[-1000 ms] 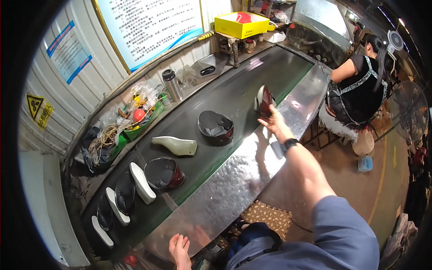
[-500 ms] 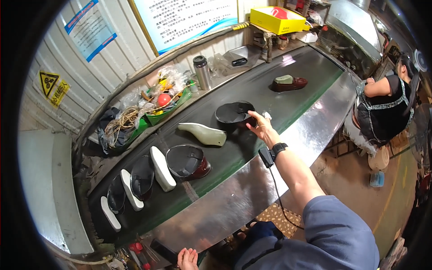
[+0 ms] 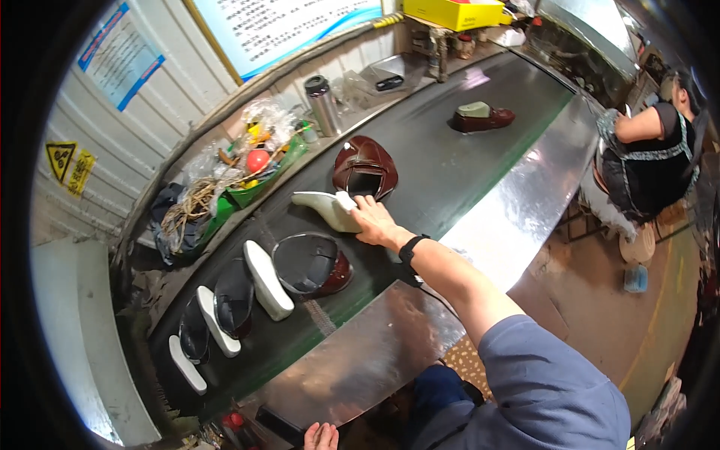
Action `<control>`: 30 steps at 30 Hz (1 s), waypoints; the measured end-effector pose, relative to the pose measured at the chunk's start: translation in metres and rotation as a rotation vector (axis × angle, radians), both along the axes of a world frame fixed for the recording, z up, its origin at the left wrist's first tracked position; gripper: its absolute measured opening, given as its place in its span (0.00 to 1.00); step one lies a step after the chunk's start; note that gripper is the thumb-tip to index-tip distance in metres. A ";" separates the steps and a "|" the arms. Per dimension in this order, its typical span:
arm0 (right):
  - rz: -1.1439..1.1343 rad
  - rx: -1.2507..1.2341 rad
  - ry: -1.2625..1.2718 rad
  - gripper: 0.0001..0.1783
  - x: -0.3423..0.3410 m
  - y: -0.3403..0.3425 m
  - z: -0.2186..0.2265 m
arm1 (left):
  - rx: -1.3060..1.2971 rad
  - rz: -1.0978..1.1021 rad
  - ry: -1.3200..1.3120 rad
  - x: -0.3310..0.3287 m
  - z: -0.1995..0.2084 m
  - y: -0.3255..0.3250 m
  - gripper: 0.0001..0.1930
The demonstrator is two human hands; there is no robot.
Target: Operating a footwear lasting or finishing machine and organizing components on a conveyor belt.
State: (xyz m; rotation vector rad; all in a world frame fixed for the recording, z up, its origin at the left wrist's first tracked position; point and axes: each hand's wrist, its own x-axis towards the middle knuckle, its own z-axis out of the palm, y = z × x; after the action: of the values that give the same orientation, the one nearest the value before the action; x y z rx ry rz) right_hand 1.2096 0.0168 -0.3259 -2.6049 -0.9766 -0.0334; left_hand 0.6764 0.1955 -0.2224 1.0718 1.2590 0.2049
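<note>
Shoe last (image 3: pixel 324 208), the pale one under the right hand (image 3: pixel 375 222), lies on the dark conveyor belt (image 3: pixel 450 142) near the middle of the frame, just in front of a brown shoe upper (image 3: pixel 365 166) that sits open-side toward the camera. The right hand's fingers (image 3: pixel 358 210) are curled over the last's heel end and closed on it; the left hand (image 3: pixel 322 435) shows only as fingertips at the bottom edge, resting open against the steel desk (image 3: pixel 360 360) and holding nothing.

Judging from how things lie, the work is partway along: toward the lower left of the frame three pairs are already set out on the belt, each a white last (image 3: pixel 266 280) beside a dark upper (image 3: pixel 311 264), and toward the upper right one brown shoe (image 3: pixel 482 118) sits with a last already inside it. The gripped last and the brown upper are still separate, so that pair is not yet settled.

The gripped last's long axis runs roughly left to right across the frame, tilted slightly down toward the right. Its narrow toe points to the left and its thick heel to the right, under the hand. It lies on its side rather than upright.

At the right edge another person (image 3: pixel 652 157) sits at the belt. A metal flask (image 3: pixel 324 101) and a green tray (image 3: pixel 247 191) of clutter stand along the far side.
</note>
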 end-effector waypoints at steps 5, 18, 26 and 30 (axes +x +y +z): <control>-0.130 -0.046 0.055 0.31 -0.045 -0.053 0.029 | -0.116 -0.121 -0.035 0.053 0.006 -0.017 0.23; -0.168 0.212 0.358 0.36 -0.315 -0.117 0.125 | -0.878 -0.362 -0.507 0.188 -0.034 -0.143 0.33; -0.479 0.791 0.472 0.18 -0.362 -0.173 0.170 | -0.212 -0.395 -0.220 0.149 -0.022 -0.130 0.44; -0.430 0.937 0.411 0.20 -0.352 -0.160 0.178 | -0.079 -0.278 -0.081 0.153 -0.065 -0.106 0.50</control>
State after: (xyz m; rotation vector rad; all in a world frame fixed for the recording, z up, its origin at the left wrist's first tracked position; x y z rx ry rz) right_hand 0.8579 -0.1435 -0.1479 -1.7801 -0.1502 -0.0462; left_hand 0.8292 0.0893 -0.2873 1.1454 1.0252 -0.0133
